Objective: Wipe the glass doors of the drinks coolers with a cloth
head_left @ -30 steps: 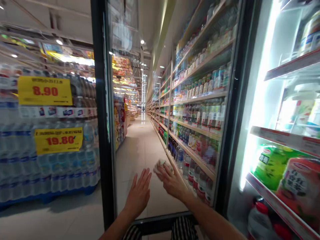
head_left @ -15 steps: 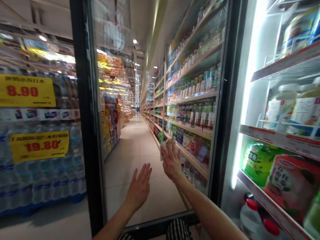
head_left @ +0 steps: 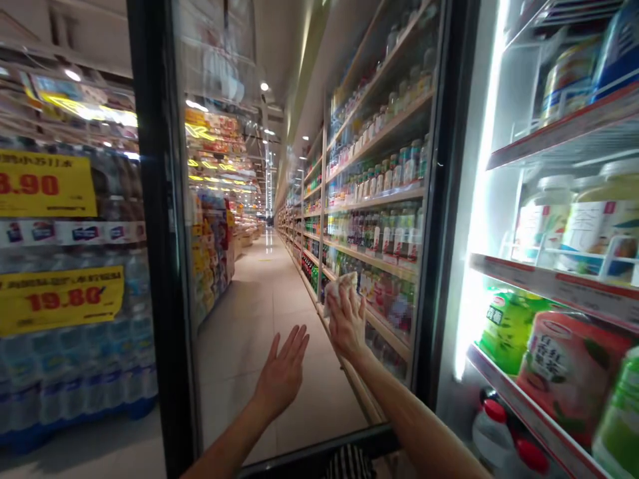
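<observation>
A glass cooler door (head_left: 239,372) in a black frame stands swung out in front of me. My right hand (head_left: 349,327) holds a pale, crumpled cloth (head_left: 345,282) against the glass, its fingers stretched over the cloth. Part of the cloth is hidden under the palm. Lower and to the left, my left hand (head_left: 283,374) is open with its fingers extended and nothing in it. Its palm faces the glass; whether it touches cannot be told.
To the right is a lit cooler with bottles (head_left: 542,216), green and red packs (head_left: 572,369), and red-capped jugs (head_left: 492,426). Shelves of drinks (head_left: 379,173) show in the glass. On the left stand stacked water bottles (head_left: 74,372) with yellow price signs (head_left: 60,299).
My right hand and the cloth have shifted slightly right across the glass. My left hand has stayed about where it was. The surroundings have slid slightly left in view.
</observation>
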Action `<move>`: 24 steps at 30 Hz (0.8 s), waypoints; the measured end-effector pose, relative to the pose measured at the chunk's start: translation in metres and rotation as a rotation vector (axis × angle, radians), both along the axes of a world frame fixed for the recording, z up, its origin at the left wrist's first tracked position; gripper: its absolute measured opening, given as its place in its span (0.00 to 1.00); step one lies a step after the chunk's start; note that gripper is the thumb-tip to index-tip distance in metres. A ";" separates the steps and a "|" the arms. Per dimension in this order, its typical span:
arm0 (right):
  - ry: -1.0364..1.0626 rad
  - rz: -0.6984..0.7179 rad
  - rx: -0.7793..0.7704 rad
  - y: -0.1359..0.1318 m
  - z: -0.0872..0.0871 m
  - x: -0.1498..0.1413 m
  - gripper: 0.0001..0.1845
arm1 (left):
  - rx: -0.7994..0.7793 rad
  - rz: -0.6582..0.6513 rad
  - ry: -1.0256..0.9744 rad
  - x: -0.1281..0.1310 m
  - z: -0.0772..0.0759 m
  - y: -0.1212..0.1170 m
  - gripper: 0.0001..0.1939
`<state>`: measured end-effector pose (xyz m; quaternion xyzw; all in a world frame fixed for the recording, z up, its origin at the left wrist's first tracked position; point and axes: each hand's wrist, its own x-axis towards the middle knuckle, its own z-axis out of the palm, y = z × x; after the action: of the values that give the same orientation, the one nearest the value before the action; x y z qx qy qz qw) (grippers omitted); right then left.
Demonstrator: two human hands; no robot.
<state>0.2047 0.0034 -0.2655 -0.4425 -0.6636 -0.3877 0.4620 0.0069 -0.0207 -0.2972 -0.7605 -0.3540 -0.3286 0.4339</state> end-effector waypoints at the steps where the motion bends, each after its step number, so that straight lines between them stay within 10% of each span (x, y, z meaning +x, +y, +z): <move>1: -0.021 -0.001 -0.009 -0.002 -0.007 0.003 0.30 | 0.004 -0.004 0.009 0.002 0.000 0.000 0.28; 5: -0.181 0.007 -0.059 -0.010 -0.040 0.028 0.32 | 0.016 -0.025 0.086 0.011 -0.002 0.001 0.28; 11: 0.122 -0.133 0.046 0.003 0.004 0.055 0.31 | 0.053 -0.050 0.122 0.044 0.015 0.007 0.26; 17: -0.032 -0.102 -0.035 -0.001 -0.030 0.073 0.34 | 0.056 -0.088 0.169 0.062 0.022 0.012 0.25; 24: 0.155 -0.184 0.019 0.013 -0.002 0.103 0.31 | 0.023 -0.101 0.154 0.092 0.042 0.024 0.26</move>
<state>0.3076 0.0161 -0.2670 -0.5260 -0.5787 -0.3994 0.4784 0.0988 0.0034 -0.2549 -0.7953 -0.2771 -0.2947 0.4516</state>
